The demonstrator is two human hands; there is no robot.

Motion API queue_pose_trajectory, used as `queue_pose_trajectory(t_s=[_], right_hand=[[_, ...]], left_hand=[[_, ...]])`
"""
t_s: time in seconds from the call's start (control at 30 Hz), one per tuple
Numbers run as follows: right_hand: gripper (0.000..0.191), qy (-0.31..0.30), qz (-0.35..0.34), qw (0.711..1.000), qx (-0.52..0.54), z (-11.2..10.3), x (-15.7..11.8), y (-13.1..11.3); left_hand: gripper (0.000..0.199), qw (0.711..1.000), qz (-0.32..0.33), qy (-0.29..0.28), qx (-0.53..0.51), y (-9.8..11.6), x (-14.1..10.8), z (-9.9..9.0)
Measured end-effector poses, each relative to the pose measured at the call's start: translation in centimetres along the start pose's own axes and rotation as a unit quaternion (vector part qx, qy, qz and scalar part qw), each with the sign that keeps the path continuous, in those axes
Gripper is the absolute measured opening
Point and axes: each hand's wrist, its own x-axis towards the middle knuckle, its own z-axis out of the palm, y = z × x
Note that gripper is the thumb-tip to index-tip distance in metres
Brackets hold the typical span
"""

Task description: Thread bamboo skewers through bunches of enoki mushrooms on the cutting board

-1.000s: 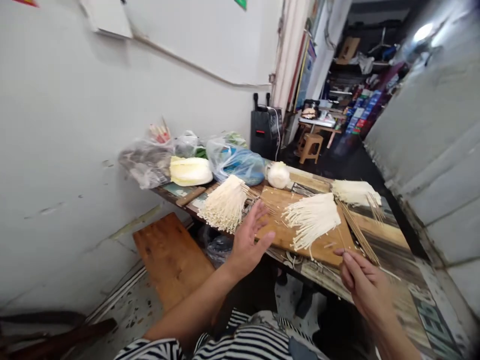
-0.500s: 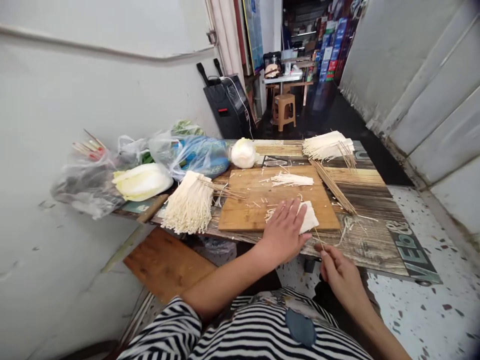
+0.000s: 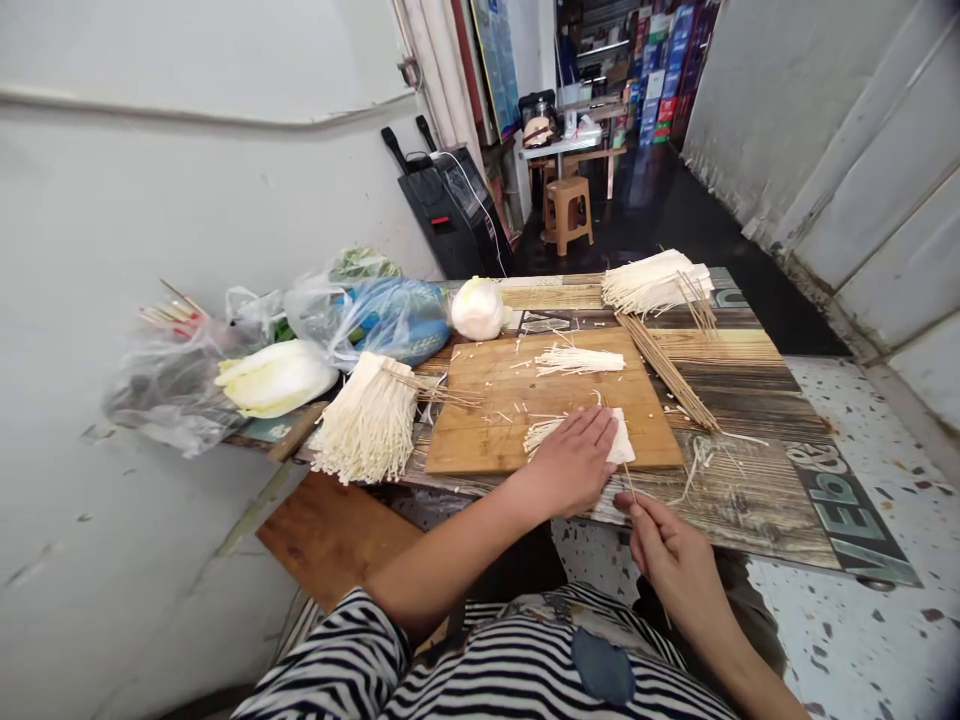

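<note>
On the wooden cutting board (image 3: 480, 400), my left hand (image 3: 568, 465) lies flat over a bunch of enoki mushrooms (image 3: 621, 438), fingers stretched out. The bunch's pale cut base shows right of my fingers, its stems to the left. My right hand (image 3: 664, 540), in front of the table edge, pinches a thin bamboo skewer (image 3: 629, 483). The skewer's far end meets the near side of the base; how deep it goes is hidden. A smaller loose enoki portion (image 3: 581, 361) rests farther back on the board.
Skewered enoki stacks lie at the left (image 3: 367, 420) and back right (image 3: 652, 283). Loose skewers (image 3: 667, 375) lie right of the board. A cleaver-like tool with a wooden handle (image 3: 296, 432), a napa cabbage (image 3: 277, 378), a cabbage piece (image 3: 478, 309) and plastic bags (image 3: 375, 310) occupy the left side.
My right hand has moved slightly left and down with the skewer. My left hand stays pressed on the enoki. The whole view has shifted a little.
</note>
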Motion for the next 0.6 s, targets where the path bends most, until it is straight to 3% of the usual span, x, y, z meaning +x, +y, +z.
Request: queue_pose_trajectory(t_s=[0.13,0.27,0.33,0.43,0.6], right_hand=[[0.056,0.002,-0.017,1.000,-0.018,0.7,0.3,-0.9],[0.057,0.007,-0.013,1.000,-0.016,0.7,0.4,-1.0],[0.057,0.014,-0.008,1.000,-0.011,0.5,0.3,-0.7],[0.058,0.023,-0.009,1.000,-0.005,0.1,0.1,-0.2],[0.059,0.009,-0.011,1.000,0.004,-0.5,0.0,0.3]], left_hand=[[0.057,1.000,0.012,0.003,-0.007,-0.5,0.1,-0.2],[0.052,0.998,0.043,-0.025,-0.041,-2.6,1.4,-2.0],[0.047,0.998,0.042,-0.001,-0.051,-4.4,3.3,-3.0],[0.042,0.998,-0.013,0.061,-0.016,-6.8,7.0,-3.6],[0.039,1.000,0.015,0.008,0.021,-8.3,11.8,-3.2]])
